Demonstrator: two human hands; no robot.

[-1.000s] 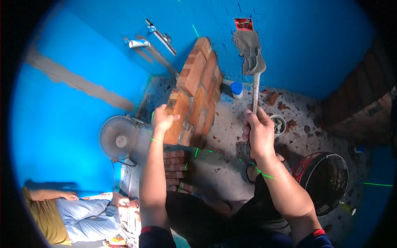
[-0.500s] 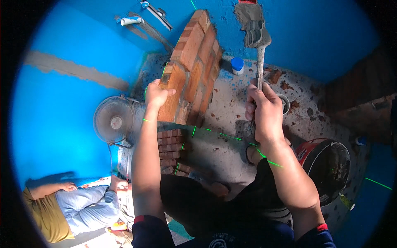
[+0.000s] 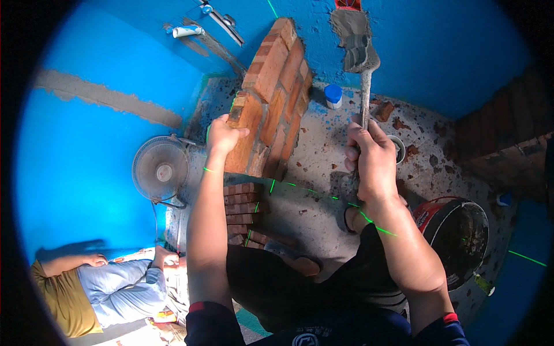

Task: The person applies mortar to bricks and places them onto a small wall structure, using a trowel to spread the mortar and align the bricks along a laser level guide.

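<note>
My left hand [image 3: 222, 135] is closed on the top of an orange-red brick [image 3: 243, 130], its thumb over the near face. That brick stands at the near end of a stepped brick wall [image 3: 283, 81] with grey mortar joints. My right hand [image 3: 372, 155] grips the handle of a mortar-caked trowel [image 3: 365, 95], held up to the right of the wall. Its head bears wet grey mortar and overlaps a grey mortar patch [image 3: 349, 26] on the blue wall, so I cannot tell whether they touch.
A lidded blue-and-white tub [image 3: 333, 97] and a small pot [image 3: 397, 149] stand on the splattered floor. At right is a large mortar bucket [image 3: 456, 242]. Stacked bricks [image 3: 242, 207] and a fan [image 3: 161, 167] are at left. Another person [image 3: 109, 288] is at lower left.
The view has shifted slightly, so the wall and both hands appear a little lower and farther right. Both hands keep their grips on the brick and the trowel.
</note>
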